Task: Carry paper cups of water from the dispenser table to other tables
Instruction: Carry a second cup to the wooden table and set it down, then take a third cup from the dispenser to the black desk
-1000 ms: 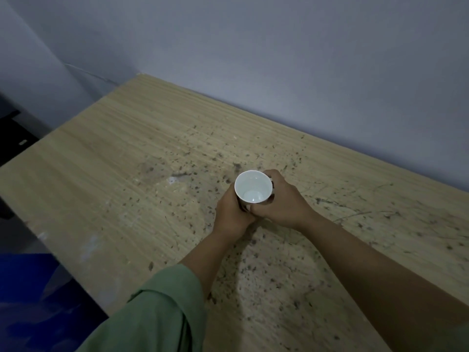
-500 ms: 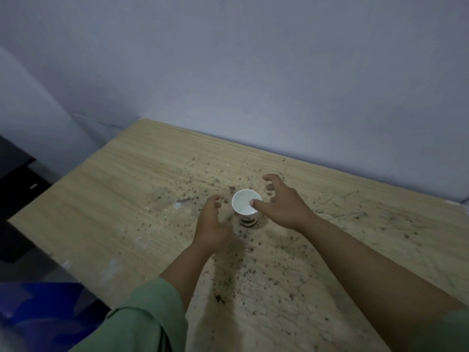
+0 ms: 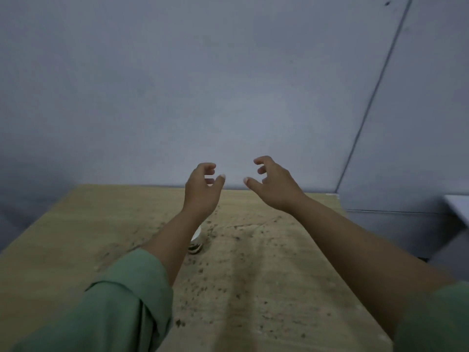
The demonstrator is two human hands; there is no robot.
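The small white paper cup stands upright on the speckled wooden surface, apparently just beneath the left forearm; left hand and right hand hover above, spread and empty.

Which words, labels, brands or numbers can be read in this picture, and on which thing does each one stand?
None can be read.
Cup: a dark band near its base, too blurred and mostly hidden behind the left forearm to tell whether it is print.
Table: only dark specks, no writing.
Wall: bare, no sign.
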